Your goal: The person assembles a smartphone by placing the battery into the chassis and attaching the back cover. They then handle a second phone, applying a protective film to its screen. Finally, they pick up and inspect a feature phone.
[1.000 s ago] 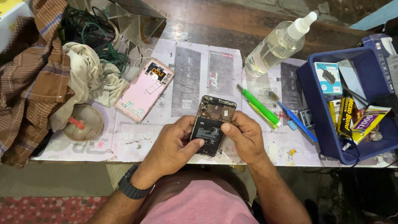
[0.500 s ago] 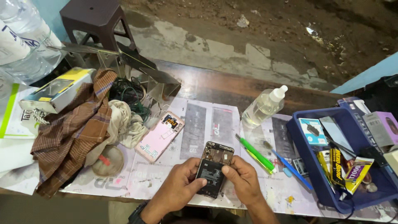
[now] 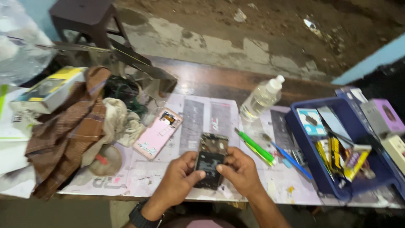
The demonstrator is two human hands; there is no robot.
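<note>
The opened phone [image 3: 211,161] was gripped between both hands just above the near edge of the table [image 3: 219,84], its bare insides facing up. The left hand [image 3: 179,179] grasped its left side, thumb on the dark lower part; the right hand [image 3: 240,171] grasped the right side. A pink back cover [image 3: 158,133] lay to the left, green and blue tools [image 3: 270,152] to the right, beside a blue tray [image 3: 301,139]

On the worktop [image 3: 202,84], the opened phone [image 3: 210,162] sits centre; back cover [image 3: 158,133] left, bottle [image 3: 261,99] behind, tray [image 3: 301,139] right.
</note>
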